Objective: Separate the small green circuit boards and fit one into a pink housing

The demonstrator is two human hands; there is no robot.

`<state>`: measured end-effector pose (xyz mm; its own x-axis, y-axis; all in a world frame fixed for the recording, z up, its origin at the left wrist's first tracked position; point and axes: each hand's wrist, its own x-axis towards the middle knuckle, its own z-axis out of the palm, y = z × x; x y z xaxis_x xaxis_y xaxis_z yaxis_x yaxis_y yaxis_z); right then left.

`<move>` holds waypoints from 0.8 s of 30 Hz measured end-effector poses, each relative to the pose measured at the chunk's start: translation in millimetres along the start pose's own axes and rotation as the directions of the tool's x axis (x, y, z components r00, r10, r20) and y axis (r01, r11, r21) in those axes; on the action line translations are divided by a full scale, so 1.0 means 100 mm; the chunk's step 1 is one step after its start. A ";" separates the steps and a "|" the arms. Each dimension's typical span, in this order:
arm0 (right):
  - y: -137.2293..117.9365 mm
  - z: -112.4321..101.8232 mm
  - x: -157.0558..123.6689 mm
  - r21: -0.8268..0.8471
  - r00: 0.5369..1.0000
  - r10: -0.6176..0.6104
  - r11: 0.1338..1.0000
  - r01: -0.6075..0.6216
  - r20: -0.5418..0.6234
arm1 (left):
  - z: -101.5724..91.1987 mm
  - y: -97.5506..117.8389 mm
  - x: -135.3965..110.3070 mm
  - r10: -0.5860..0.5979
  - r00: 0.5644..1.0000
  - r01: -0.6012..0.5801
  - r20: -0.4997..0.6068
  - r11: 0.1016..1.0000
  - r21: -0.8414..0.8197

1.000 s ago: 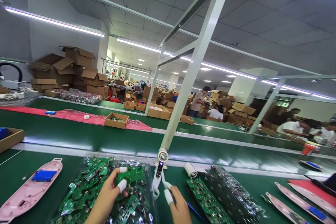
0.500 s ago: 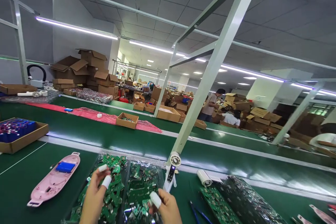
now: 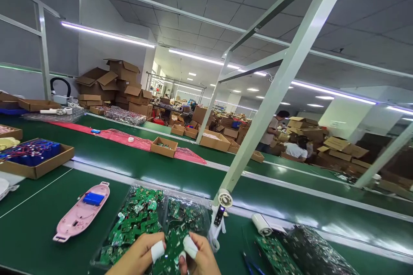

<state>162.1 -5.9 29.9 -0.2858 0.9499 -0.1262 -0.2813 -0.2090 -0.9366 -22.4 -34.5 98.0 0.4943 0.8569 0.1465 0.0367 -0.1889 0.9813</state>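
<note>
Left hand (image 3: 137, 258) and right hand (image 3: 200, 255) have closed on green circuit boards (image 3: 172, 247).

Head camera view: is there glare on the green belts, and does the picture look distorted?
Head view: ceiling lights leave glare streaks on the green conveyor belt; the whole frame is tilted, with wide-angle bending, so the white post leans.

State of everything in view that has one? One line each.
Left hand: gripping the green circuit board, white wrap on a finger
Right hand: gripping the same board, white wrap on a finger
Clear plastic bag: lying flat, full of green boards
Pink plastic housing: open half-shell, face up
Blue battery: seated in the housing
White roll: lying on its side
Cardboard tray: open, holding blue parts with red wires
</note>
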 end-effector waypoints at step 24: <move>-0.29 0.07 0.69 -0.360 0.986 -0.117 0.931 0.068 -0.116 | -0.85 -0.73 0.14 -0.071 0.856 0.276 -0.512 0.900 0.337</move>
<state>144.0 63.7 50.8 -0.1433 0.9883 -0.0531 0.0482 -0.0466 -0.9978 -91.7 32.4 39.4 -0.0242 0.9925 0.1198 0.4627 -0.0951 0.8814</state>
